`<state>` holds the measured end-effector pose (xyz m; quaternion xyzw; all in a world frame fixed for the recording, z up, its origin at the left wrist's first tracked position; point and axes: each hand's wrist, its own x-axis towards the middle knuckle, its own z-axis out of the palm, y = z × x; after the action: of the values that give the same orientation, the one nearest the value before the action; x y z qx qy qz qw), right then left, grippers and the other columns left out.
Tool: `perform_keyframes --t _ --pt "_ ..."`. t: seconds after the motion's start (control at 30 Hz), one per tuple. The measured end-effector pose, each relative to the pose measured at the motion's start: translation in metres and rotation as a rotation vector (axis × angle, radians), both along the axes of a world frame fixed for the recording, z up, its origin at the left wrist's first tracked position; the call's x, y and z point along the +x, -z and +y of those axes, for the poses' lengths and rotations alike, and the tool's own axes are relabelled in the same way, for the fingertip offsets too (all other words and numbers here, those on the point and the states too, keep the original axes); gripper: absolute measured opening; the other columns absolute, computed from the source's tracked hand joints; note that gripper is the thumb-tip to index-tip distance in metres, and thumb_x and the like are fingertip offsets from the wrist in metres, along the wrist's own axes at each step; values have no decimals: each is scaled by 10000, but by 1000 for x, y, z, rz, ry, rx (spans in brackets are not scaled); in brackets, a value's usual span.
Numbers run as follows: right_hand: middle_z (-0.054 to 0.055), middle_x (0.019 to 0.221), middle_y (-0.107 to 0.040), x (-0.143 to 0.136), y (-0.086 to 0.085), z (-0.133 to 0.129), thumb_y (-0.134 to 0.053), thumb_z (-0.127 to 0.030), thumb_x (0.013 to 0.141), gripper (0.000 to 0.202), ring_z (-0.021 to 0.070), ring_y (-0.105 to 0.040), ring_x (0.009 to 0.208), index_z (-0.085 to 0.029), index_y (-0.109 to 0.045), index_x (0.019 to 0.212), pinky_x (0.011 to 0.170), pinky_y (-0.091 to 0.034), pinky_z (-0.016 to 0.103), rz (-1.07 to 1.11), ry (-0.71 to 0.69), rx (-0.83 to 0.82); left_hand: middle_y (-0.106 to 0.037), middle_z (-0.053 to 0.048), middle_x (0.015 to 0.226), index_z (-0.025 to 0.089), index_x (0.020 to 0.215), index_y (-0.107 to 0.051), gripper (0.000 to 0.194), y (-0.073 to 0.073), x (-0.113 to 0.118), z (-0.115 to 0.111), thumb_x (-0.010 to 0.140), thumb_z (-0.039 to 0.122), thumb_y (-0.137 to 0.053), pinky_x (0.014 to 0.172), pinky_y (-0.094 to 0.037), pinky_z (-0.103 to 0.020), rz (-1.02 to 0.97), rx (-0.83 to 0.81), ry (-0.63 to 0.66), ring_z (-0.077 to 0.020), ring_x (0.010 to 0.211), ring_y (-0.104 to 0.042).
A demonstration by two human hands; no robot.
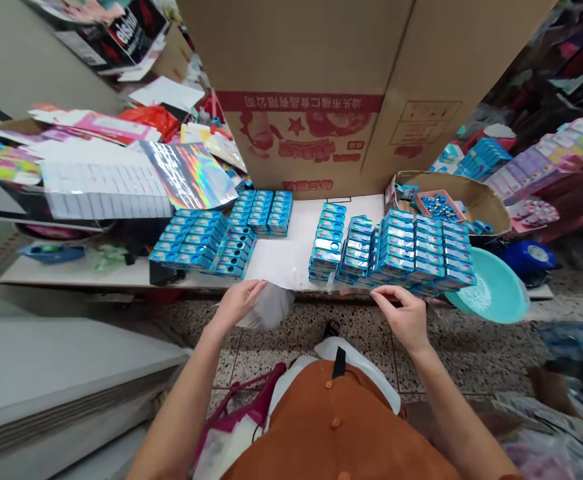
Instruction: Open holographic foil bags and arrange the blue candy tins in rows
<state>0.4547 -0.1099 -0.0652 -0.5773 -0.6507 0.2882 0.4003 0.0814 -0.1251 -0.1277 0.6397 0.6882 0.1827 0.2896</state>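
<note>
My left hand [241,301] pinches a clear plastic bag [271,307], which hangs in front of the bench's front edge. My right hand [401,312] is raised before the right-hand stacks, thumb and forefinger pressed together; whether something thin is between them cannot be made out. Blue small boxes [426,247] stand in stacked rows on the right part of the white bench [296,223]. More blue boxes [191,239] are stacked on the left part. A white sheet [274,262] lies between the two groups.
A large cardboard carton [311,60] rises behind the bench. At the right are a turquoise basin [504,293] and an open cardboard box [481,193] with small items. Piled packaging and a shiny holographic sheet [191,175] cover the left side. White boards [61,360] stand at the lower left.
</note>
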Motion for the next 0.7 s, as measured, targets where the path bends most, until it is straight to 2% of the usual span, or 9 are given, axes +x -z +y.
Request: perform_keyframes --t 0.1,0.23,0.37,0.47,0.53,0.6,0.67,0.7 --pt "27 791 -702 6 -1 30 -650 -343 801 148 176 -638 722 -208 -701 771 712 -508 310 -2 20 -25 -691 -57 851 223 819 -643 425 -2 -2 42 894 528 -357 661 -345 -258 90 -37 54 -209 737 -579" --pt "18 770 -698 7 -2 52 -655 -340 796 139 163 -620 689 -213 -702 762 690 -498 296 -2 45 -45 -621 -34 706 209 737 -583 438 -1 -16 96 904 523 -327 604 -296 -253 164 33 42 -177 644 -523" --pt "19 768 -700 -1 -3 60 -659 -337 790 134 166 -619 687 -217 -704 755 689 -493 299 -2 82 -76 -564 -12 640 199 702 -548 421 13 -32 156 913 488 -327 585 -286 -248 155 50 67 -156 608 -490" --pt "24 765 -703 -18 -9 64 -660 -338 786 136 172 -622 696 -217 -709 749 691 -494 302 15 117 -92 -577 -16 654 183 707 -571 370 30 -38 205 891 467 -422 621 -322 -244 203 67 132 -159 654 -508" --pt "22 762 -705 -35 -15 67 -664 -337 780 135 169 -622 694 -215 -711 744 694 -492 299 41 151 -118 -608 -41 746 151 772 -604 336 39 -35 236 867 453 -493 724 -362 -250 218 108 140 -181 786 -541" --pt "19 747 -702 -52 -20 72 -666 -339 774 143 163 -616 676 -209 -711 736 682 -489 293 74 195 -156 -616 -97 951 102 919 -614 350 43 -25 257 864 432 -512 876 -352 -293 214 169 117 -229 998 -519" --pt "22 736 -700 -67 -22 79 -669 -352 767 163 157 -607 651 -198 -712 734 658 -489 289 117 236 -198 -565 -147 1132 74 1074 -580 388 42 -8 264 860 393 -524 978 -309 -349 162 256 65 -272 1139 -455" --pt "26 736 -701 -73 -21 83 -672 -362 761 177 157 -606 645 -192 -714 737 649 -490 290 142 249 -217 -555 -154 1158 77 1114 -566 393 39 3 261 855 371 -532 994 -308 -362 98 297 42 -275 1148 -454"
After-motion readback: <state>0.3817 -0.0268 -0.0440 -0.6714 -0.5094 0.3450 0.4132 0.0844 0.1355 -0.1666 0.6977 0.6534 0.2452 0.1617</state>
